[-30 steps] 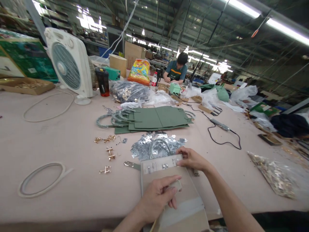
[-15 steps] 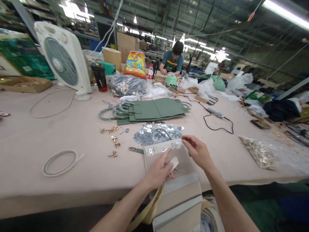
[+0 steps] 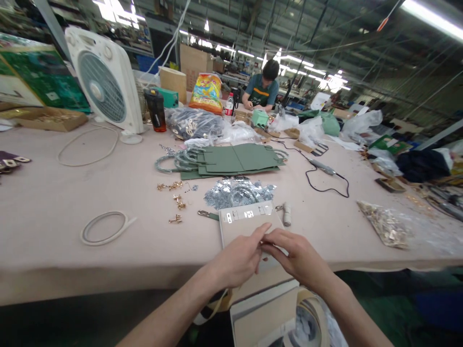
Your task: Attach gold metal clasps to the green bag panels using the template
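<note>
My left hand [image 3: 240, 258] and my right hand [image 3: 298, 250] meet above a beige bag panel [image 3: 235, 233]. The left index finger points out while the other left fingers curl in. Right thumb and fingers are pinched against the left fingertips; whatever lies between them is hidden. Clear tape and small metal fittings [image 3: 248, 214] run along the panel's far edge. A grey-green looped handle [image 3: 243, 189] sticks out beyond that edge, and a green buckle strap [image 3: 209, 215] lies to its left. Toward me the folded bag body [image 3: 265, 313] hangs off the table.
Behind the panel is a heap of metal plates [image 3: 217, 193], then stacked green bag pieces [image 3: 238, 161]. Gold fittings [image 3: 176, 219] and a tape roll [image 3: 104, 227] lie left. At right are a small grey roll [image 3: 287, 214], a corded tool [image 3: 321, 166] and a bag of metal parts [image 3: 385, 226]. A co-worker [image 3: 262, 89] sits opposite.
My right hand has left the panel's far right corner and come down to my left fingers. The off-white piece seen in my left hand is now hidden. The view has shifted slightly.
</note>
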`<state>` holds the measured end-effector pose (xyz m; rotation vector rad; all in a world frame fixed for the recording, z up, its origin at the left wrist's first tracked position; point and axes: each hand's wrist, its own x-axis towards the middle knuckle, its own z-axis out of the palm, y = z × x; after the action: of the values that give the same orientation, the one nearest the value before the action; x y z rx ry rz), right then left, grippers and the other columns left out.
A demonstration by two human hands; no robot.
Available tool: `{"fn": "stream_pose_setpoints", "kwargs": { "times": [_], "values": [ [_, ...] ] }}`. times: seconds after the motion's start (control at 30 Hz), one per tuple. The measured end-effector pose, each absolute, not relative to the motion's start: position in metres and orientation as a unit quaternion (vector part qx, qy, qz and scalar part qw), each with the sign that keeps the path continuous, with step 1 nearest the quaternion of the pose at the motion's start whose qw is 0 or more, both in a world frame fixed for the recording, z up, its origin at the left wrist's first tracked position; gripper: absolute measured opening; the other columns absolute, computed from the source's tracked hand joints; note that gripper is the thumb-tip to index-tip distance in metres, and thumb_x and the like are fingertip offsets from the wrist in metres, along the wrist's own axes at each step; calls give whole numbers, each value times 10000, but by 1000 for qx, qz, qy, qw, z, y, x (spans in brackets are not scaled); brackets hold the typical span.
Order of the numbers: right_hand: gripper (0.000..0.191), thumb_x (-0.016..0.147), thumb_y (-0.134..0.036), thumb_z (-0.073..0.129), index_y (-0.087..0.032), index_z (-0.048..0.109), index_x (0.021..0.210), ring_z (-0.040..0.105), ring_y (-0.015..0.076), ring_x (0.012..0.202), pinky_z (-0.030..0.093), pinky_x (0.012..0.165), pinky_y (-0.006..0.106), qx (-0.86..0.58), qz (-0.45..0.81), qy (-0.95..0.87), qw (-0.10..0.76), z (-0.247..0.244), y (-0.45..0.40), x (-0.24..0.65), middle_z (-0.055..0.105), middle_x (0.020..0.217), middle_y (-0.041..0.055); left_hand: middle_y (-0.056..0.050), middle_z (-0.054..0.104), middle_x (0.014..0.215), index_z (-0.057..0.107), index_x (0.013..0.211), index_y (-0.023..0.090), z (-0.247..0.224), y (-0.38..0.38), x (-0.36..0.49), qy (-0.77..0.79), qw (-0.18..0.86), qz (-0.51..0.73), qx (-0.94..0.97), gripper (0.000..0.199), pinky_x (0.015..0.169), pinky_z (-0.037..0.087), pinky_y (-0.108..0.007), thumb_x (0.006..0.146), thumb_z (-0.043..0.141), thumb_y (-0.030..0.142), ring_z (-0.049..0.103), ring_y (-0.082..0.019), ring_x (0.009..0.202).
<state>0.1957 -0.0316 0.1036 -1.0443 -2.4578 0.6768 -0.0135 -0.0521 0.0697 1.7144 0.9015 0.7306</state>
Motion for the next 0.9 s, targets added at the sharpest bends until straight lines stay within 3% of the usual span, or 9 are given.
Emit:
{"fn": "stream_pose_setpoints", "kwargs": {
  "times": [0.23,0.33,0.43,0.73,0.9],
  "values": [
    [194,1039,-193,533,-266,701,1106,691,216,990,551,873,329,-356,235,-890,161,114,-41,193,725,1071,55,-13,713,786,454,1563,212,74,-60,-20,374,516,321,700,575,796,538,-304,988,443,201,689,-182,709],
    [181,1051,-204,512,-260,678,1095,680,213,935,539,829,329,-375,220,-887,155,112,-45,194,699,1022,56,-33,738,835,713,1183,176,75,-60,-21,383,507,321,702,321,755,517,-272,980,468,217,699,-180,739],
    [158,1059,-222,504,-255,657,1083,674,212,924,535,832,331,-383,230,-880,160,110,-49,195,684,1016,58,-24,730,781,730,888,185,73,-59,-23,392,462,311,732,264,749,479,-256,989,494,244,685,-180,770],
    [141,1062,-211,476,-251,607,1028,640,204,890,526,798,317,-403,244,-857,210,99,-57,192,636,998,58,-13,679,774,709,853,193,75,-57,-26,375,469,310,737,281,719,426,-257,1001,488,281,626,-168,748],
    [163,1059,-160,447,-242,572,995,610,201,870,516,792,320,-369,230,-859,271,84,-64,188,603,945,54,6,604,680,702,837,158,66,-59,-25,370,632,336,593,280,644,419,-246,921,602,406,567,-136,634]
  ]
}}
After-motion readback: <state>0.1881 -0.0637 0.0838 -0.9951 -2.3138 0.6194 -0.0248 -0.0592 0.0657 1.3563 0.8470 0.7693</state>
